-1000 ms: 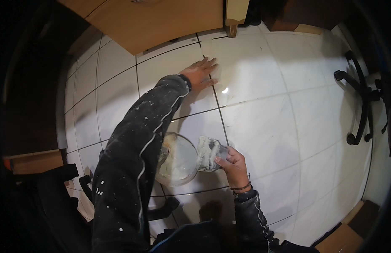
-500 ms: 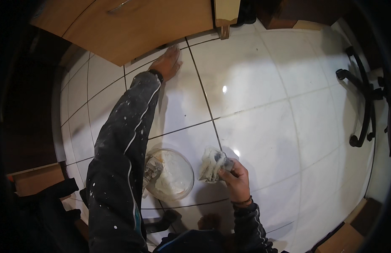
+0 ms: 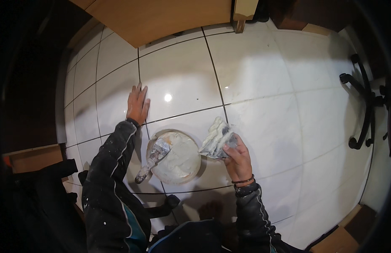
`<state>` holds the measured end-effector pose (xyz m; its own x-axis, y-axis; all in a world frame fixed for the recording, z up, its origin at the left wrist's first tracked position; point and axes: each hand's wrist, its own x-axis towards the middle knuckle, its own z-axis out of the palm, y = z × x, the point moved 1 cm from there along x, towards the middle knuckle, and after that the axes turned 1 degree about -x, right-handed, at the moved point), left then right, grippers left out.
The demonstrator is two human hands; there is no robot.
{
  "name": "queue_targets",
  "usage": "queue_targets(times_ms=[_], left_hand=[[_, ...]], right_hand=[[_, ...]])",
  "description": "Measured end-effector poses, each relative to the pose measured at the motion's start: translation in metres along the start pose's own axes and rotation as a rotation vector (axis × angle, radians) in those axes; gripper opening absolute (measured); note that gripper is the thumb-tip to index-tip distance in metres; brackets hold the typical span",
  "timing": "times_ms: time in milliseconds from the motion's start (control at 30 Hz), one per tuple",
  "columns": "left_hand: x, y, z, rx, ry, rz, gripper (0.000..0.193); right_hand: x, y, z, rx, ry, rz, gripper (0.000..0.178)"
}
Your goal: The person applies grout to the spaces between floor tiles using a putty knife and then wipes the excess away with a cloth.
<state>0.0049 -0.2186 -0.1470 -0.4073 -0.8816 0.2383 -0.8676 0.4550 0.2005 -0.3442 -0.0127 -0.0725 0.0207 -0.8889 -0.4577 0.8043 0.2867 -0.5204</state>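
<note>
My left hand point(image 3: 138, 103) rests on the white tiled floor with fingers stretched out along a dark joint line, holding nothing. My right hand point(image 3: 239, 159) grips a flat grey spreader point(image 3: 218, 141) between thumb and fingers, its face thickly smeared with white paste. It is raised just right of a round bowl point(image 3: 199, 162). White paste point(image 3: 178, 162) covers the inside of this bowl. Across the bowl's left side lies a stained putty knife point(image 3: 155, 158), its blade over the paste and its handle sticking out over the rim, touched by neither hand.
Beyond the hands stands a wooden cabinet point(image 3: 174, 19) with a short leg point(image 3: 239, 26). A black wheeled chair base point(image 3: 364, 97) is at the far right. Black chair parts point(image 3: 56, 175) stand at lower left. Some tile joints point(image 3: 212, 63) are dark, while others further right look pale.
My left hand has drawn back from beside the cabinet toward me and to the left, uncovering the putty knife. My right hand has lifted and tilted the paste-covered spreader slightly away from me.
</note>
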Motion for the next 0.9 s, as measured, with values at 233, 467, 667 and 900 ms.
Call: queue_targets(times_ms=[233, 467, 667, 900], left_hand=[[-0.016, 0.022, -0.002, 0.017, -0.041, -0.085, 0.050], [-0.014, 0.019, -0.009, -0.028, 0.005, -0.100, 0.050], [-0.013, 0.025, -0.012, -0.071, -0.002, -0.147, 0.050], [-0.003, 0.029, -0.021, -0.059, -0.066, -0.201, 0.054]], right_hand=[[-0.010, -0.009, 0.008, 0.149, 0.004, -0.055, 0.040], [0.040, -0.051, 0.014, -0.226, 0.064, -0.329, 0.033], [0.162, -0.118, 0.049, -1.302, 0.013, -0.860, 0.037], [0.286, -0.146, 0.067, -2.137, -0.124, -1.139, 0.054]])
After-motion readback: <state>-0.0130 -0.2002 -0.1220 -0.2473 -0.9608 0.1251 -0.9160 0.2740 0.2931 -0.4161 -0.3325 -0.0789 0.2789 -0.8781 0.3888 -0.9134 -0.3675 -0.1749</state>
